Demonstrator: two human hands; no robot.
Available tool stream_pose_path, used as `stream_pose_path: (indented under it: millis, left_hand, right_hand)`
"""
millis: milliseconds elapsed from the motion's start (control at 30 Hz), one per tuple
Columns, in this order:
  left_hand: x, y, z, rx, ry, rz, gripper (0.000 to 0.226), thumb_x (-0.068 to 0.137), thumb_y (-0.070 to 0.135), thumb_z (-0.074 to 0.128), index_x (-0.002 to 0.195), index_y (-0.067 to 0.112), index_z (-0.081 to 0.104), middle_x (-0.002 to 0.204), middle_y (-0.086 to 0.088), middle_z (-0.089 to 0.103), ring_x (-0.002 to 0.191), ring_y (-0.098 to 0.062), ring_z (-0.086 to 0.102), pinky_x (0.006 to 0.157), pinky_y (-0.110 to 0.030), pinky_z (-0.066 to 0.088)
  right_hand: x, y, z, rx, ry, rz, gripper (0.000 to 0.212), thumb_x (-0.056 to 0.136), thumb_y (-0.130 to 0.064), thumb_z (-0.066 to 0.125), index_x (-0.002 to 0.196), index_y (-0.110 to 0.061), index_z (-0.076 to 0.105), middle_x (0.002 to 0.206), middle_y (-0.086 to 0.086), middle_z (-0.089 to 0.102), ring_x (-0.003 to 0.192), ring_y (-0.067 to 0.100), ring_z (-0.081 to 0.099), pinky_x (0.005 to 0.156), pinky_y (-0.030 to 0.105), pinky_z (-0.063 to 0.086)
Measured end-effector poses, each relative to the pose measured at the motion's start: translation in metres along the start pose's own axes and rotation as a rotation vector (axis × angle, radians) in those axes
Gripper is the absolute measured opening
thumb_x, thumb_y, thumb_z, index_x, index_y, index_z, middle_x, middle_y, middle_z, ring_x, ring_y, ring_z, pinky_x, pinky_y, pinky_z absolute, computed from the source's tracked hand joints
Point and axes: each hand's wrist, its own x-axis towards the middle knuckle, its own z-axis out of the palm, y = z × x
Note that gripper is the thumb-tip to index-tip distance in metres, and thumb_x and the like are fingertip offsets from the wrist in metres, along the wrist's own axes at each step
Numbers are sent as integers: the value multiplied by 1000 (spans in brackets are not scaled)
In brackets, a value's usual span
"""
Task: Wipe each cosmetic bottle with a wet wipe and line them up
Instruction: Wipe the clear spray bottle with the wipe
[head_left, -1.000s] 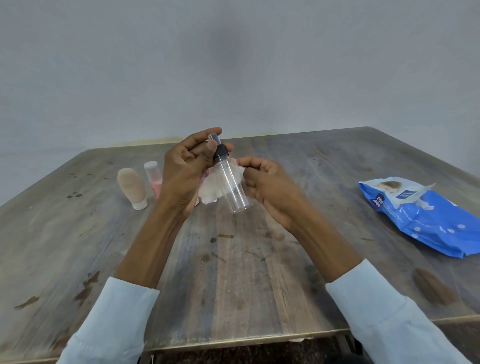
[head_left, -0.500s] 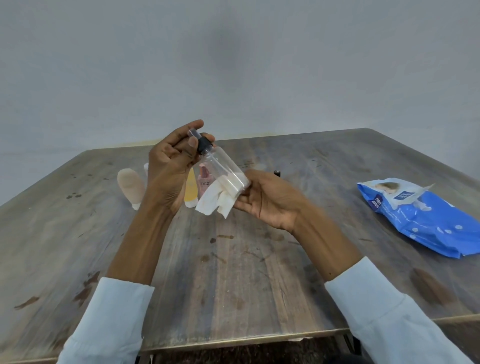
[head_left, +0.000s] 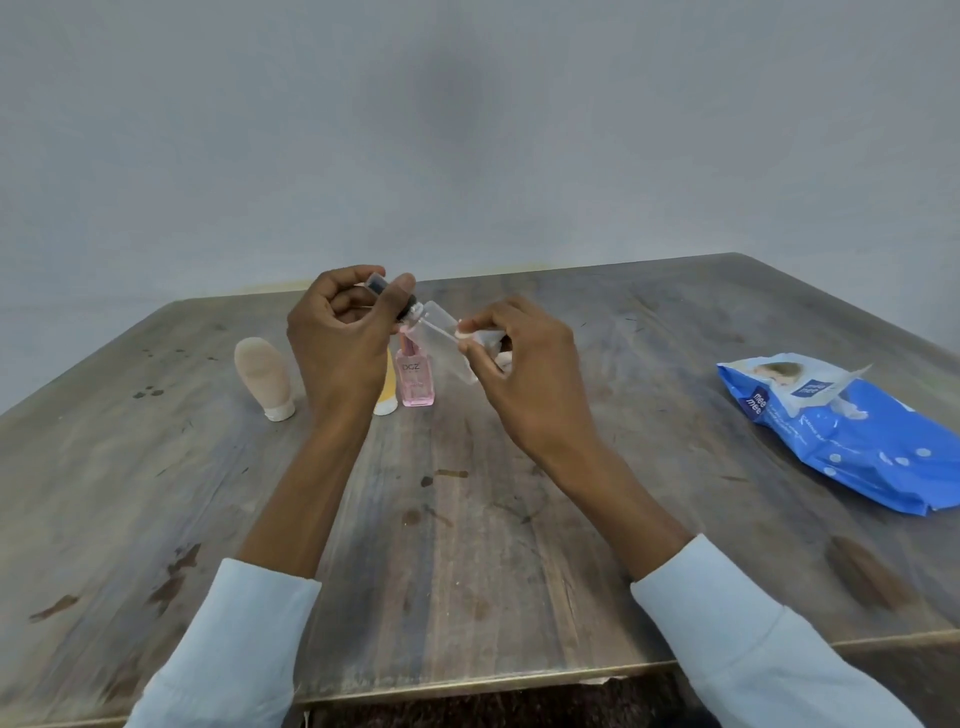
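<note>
While the left hand (head_left: 340, 340) pinches the black spray top, the right hand (head_left: 524, 369) presses a white wet wipe (head_left: 462, 332) on the clear plastic spray bottle (head_left: 444, 343), held tilted above the grey wooden table (head_left: 467, 545). Behind stands a pink glass bottle (head_left: 414, 382).

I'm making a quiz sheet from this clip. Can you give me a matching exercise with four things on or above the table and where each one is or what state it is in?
Things:
1. clear spray bottle
2. beige tube
3. pink bottle
4. blue wipes pack

States:
A. lying at the right side of the table, flap lifted
B. standing on its white cap, furthest left
C. held tilted in the air between both hands
D. standing upright on the table behind the hands

Pairs: 1-C, 2-B, 3-D, 4-A
</note>
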Motion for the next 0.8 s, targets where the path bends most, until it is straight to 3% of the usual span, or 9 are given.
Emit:
stream_pose_path:
  millis: [100,233,400,533,667,800]
  left_hand:
    - [-9,2,8,-34,-75,-64,36,87,22,90,112,1,74,92,-17,77,73,-19,76,66,-24,60]
    - [-14,3,14,-63,-182,-99,33,88,18,89,111,-1,74,88,-10,77,70,-12,74,64,-23,59]
    - [-5,4,4,-115,-80,-158,35,87,24,90,108,2,75,81,-4,79,65,-14,71,66,-27,59]
    - [11,2,-9,-194,16,-177,29,84,26,92,101,8,76,75,5,78,56,-7,65,62,-20,54]
    - [21,-1,-20,-273,50,-177,34,86,26,91,109,3,79,92,-6,80,72,-15,69,67,-20,53]
    - [21,-3,-21,-244,73,-123,28,90,23,87,112,6,80,94,-6,81,78,-14,73,72,-21,56]
  right_hand:
    - [-1,-6,2,-28,28,-134,13,94,-6,79,106,-11,77,104,-1,68,99,14,64,83,26,52]
    - [-2,-12,2,-67,56,-203,18,92,-11,82,108,-12,75,107,-1,68,102,14,58,86,18,43]
    - [-3,-10,6,-89,-2,-221,23,86,-6,86,103,-14,72,109,-1,63,104,13,53,83,14,38]
    - [-1,-2,4,-85,-54,-138,30,81,-4,89,99,-18,70,107,-6,56,100,6,46,78,11,39]
    - [1,6,-1,19,-16,-39,25,84,4,80,94,-16,70,102,-6,58,87,7,56,73,24,50]
    - [5,11,-7,94,54,161,22,87,3,76,92,-18,74,99,-7,66,86,7,63,72,17,52]
